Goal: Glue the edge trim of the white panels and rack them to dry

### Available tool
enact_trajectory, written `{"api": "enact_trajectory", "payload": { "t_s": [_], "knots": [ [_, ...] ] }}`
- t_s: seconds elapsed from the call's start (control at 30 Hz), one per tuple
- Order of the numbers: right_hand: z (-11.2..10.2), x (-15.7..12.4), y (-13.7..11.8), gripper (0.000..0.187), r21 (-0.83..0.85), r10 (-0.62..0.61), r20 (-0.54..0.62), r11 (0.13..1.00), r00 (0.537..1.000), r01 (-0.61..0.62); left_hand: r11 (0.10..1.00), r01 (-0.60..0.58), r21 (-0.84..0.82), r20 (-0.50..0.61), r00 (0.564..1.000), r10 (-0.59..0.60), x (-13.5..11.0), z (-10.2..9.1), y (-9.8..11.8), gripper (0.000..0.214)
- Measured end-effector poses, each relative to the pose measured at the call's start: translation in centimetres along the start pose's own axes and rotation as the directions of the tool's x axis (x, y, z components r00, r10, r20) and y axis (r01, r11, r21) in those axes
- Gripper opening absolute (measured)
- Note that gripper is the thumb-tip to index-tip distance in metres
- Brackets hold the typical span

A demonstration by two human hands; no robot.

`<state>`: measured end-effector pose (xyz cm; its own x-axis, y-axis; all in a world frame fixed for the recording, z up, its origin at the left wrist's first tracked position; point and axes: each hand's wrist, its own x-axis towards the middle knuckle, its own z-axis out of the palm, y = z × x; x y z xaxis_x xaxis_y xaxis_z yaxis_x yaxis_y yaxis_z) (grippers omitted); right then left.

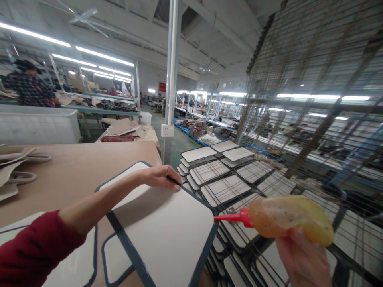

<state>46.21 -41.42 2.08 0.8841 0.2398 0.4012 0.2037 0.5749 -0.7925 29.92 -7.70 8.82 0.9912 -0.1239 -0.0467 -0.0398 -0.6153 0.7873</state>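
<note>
Squeeze bottle (287, 217), soft and translucent, lies sideways in the right hand (302, 259), whose fingers are closed around it from below. It is filled almost to the neck with a yellowish, speckled fluid. Its red nozzle (230, 217) points left, the tip just beside the right edge of a white panel (167, 235) with a dark border. That panel lies on the brown surface (74, 167), overhanging its edge. The left hand (160, 176), fingers curled, grips the panel's far edge. A smaller bordered panel (115, 259) lies partly under it. To the right, wire racks (227, 187) hold rows of similar white panels, laid flat. A white bin (36, 125) stands beyond the surface; its contents cannot be seen.
</note>
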Motion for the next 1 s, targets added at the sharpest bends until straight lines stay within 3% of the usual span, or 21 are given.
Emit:
{"api": "enact_trajectory", "payload": {
  "t_s": [0.2, 0.4, 0.5, 0.7, 0.83, 1.0],
  "knots": [
    [0.5, -0.6, -0.1, 0.059, 0.016, 0.078, -0.050, 0.997, 0.996, -0.077, 0.998, 0.058, -0.001, -0.080, 0.995, -0.058, -0.7, 1.0, -0.2, 0.043],
    [1.2, 0.4, 0.5, 0.051, -0.062, -0.080, -0.102, 0.995, 0.992, 0.074, 0.999, 0.039, 0.014, -0.096, 0.995, -0.037, -1.7, 1.2, -1.1, 0.042],
    [1.8, 0.7, 0.8, 0.044, -0.077, -0.083, -0.091, 0.994, 0.992, 0.076, 0.999, 0.018, 0.037, -0.109, 0.994, -0.014, -2.2, 1.0, -1.7, 0.041],
    [2.8, 0.0, 2.0, 0.067, -0.097, 0.008, -0.170, 0.995, 0.985, -0.025, 0.998, 0.061, -0.021, -0.130, 0.990, -0.063, -3.8, 0.4, -2.6, 0.037],
    [3.6, -0.3, 3.0, 0.073, -0.096, 0.087, -0.044, 0.991, 0.995, -0.091, 0.995, 0.041, -0.089, -0.131, 0.990, -0.052, -4.9, -0.3, -3.3, 0.035],
    [4.9, -0.7, 4.2, 0.060, -0.119, 0.038, 0.027, 0.992, 0.999, -0.035, 0.991, 0.057, -0.123, -0.143, 0.987, -0.075, -6.0, -1.3, -4.3, 0.035]
  ]
}}
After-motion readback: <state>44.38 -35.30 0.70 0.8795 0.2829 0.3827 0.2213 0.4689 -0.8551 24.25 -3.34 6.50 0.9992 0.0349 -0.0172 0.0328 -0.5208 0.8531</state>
